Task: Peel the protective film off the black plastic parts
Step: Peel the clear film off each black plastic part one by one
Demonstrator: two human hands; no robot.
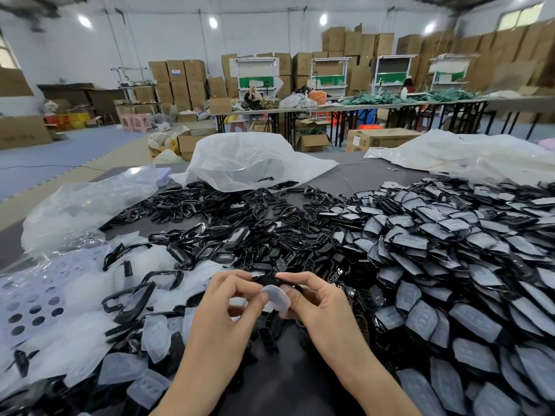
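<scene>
Above the table (360, 175), the right hand (312, 298) is pinching 1 light, stiff black plastic part (265, 279); the left hand (228, 298) is pinching its protective film (277, 298), probably flimsy and best gripped by its lifted edge.

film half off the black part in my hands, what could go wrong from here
1. The film is only partly lifted from the black part. The left hand seems to pinch just its edge, so it may tear or slip.
2. The right hand holds the part by fingertips. If dropped, it could get lost among the filmed parts at right.
</scene>
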